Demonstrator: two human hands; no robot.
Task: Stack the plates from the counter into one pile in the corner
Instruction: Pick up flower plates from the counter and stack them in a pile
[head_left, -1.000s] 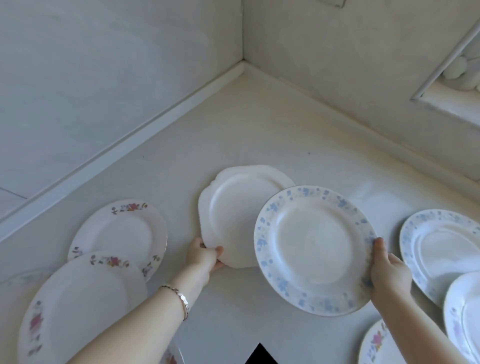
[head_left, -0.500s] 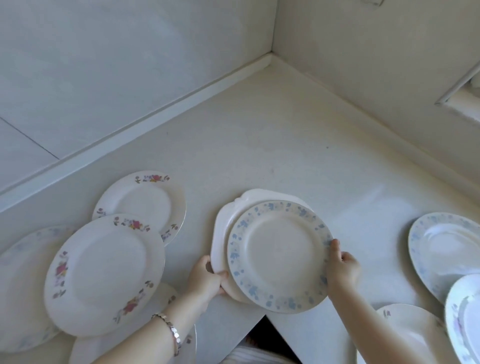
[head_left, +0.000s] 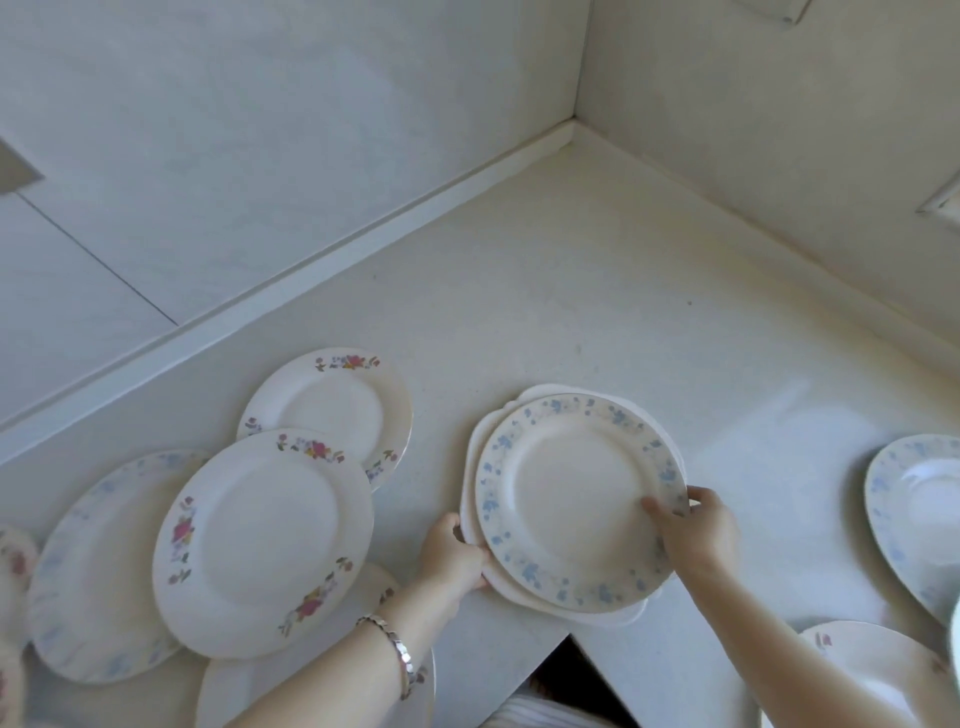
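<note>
A blue-flowered plate (head_left: 571, 499) lies on top of a plain white scalloped plate (head_left: 480, 436) near the counter's inner front edge. My left hand (head_left: 449, 556) grips the white plate's left rim. My right hand (head_left: 696, 525) holds the blue-flowered plate's right rim, thumb on its face. The corner of the counter (head_left: 571, 156) lies far behind them, bare.
To the left, several overlapping plates: a red-flowered plate (head_left: 260, 540) on top, another (head_left: 332, 395) behind it, a blue-patterned one (head_left: 88, 561) further left. Blue-rimmed plate (head_left: 914, 509) and a flowered plate (head_left: 872, 675) sit at right. Walls close both far sides.
The blue-flowered plate has come down and left onto the white plate, now almost centred on it. My right thumb has moved onto its face. The view has shifted right.
</note>
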